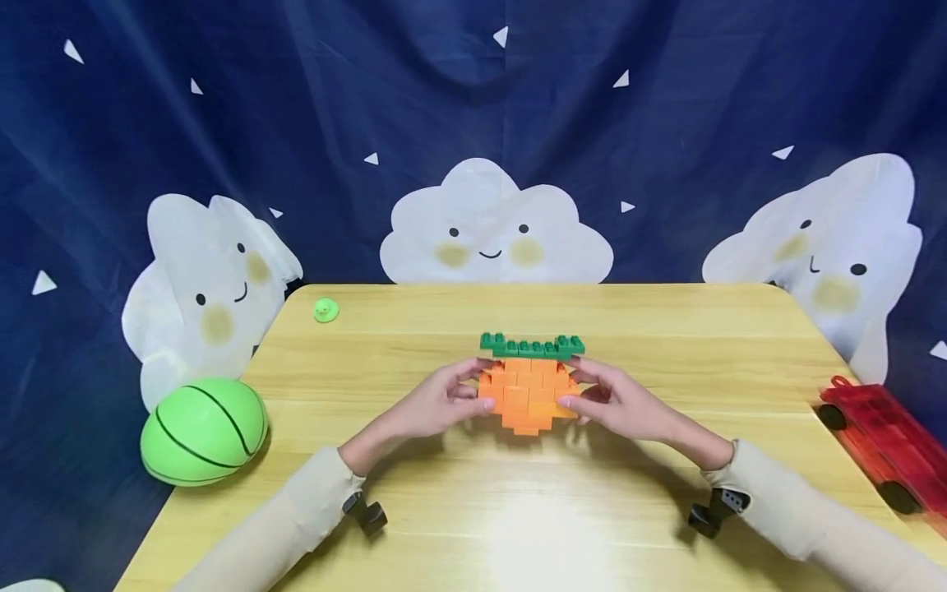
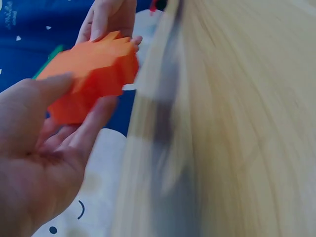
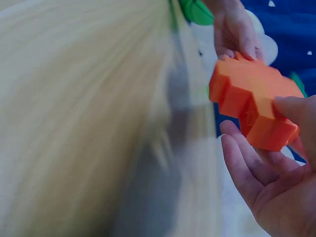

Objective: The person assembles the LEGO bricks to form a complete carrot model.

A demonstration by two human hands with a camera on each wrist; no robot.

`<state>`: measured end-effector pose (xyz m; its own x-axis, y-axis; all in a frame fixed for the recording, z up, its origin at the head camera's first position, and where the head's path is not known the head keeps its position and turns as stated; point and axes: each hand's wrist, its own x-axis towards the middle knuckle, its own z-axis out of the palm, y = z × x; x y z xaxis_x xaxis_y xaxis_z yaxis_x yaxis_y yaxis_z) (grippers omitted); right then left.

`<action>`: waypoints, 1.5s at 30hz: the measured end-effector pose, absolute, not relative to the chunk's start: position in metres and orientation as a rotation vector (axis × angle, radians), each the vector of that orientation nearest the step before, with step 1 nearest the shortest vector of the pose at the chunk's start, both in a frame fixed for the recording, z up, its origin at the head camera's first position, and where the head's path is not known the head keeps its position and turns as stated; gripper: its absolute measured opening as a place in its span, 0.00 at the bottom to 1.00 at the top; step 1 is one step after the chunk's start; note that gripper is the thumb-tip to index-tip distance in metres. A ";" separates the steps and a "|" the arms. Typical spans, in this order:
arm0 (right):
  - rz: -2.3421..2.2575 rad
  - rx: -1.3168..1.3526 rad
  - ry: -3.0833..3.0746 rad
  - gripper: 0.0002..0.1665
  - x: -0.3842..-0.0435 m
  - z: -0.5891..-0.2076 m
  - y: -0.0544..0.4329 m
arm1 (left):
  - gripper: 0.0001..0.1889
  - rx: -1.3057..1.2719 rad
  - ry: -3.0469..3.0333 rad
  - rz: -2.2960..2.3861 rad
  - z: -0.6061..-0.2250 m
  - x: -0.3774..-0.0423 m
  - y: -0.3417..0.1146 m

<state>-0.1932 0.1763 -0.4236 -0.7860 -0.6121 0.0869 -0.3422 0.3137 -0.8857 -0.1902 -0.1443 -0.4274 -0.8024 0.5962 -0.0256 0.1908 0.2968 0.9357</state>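
Between both hands is a carrot-like model of orange toy bricks, stepped at its edges and narrowing toward its lower end. A row of green bricks tops it at the far end. My left hand pinches its left side, with the thumb on the near face and fingers behind. On the opposite side my right hand grips it in the same way. Both wrist views show the orange block held above the wooden surface, with its green part mostly hidden.
A green ball with black lines sits at the table's left edge. At the back left stands a small green duck. A red toy car is at the right edge. Behind the wooden table hangs a dark blue curtain with clouds.
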 end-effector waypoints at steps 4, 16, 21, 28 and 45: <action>-1.522 -0.820 2.257 0.50 -0.199 -0.415 0.175 | 0.38 0.660 2.112 1.750 -0.425 -0.193 -0.142; -1.559 -1.016 2.419 0.44 -0.206 -0.413 0.174 | 0.44 0.714 2.221 1.763 -0.422 -0.188 -0.133; -1.460 -1.159 2.564 0.45 -0.210 -0.413 0.172 | 0.39 0.829 2.416 1.651 -0.418 -0.191 -0.135; -1.337 -1.141 2.685 0.44 -0.215 -0.414 0.172 | 0.37 0.917 2.680 1.309 -0.412 -0.205 -0.138; -0.795 -1.065 2.756 0.41 -0.245 -0.438 0.163 | 0.40 0.718 2.542 0.897 -0.427 -0.247 -0.132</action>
<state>-0.2452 0.1634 -0.4385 -0.7549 -0.6471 0.1070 -0.6047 0.6235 -0.4956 -0.2467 -0.1318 -0.4267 -0.8104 0.5654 -0.1538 0.3437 0.6713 0.6567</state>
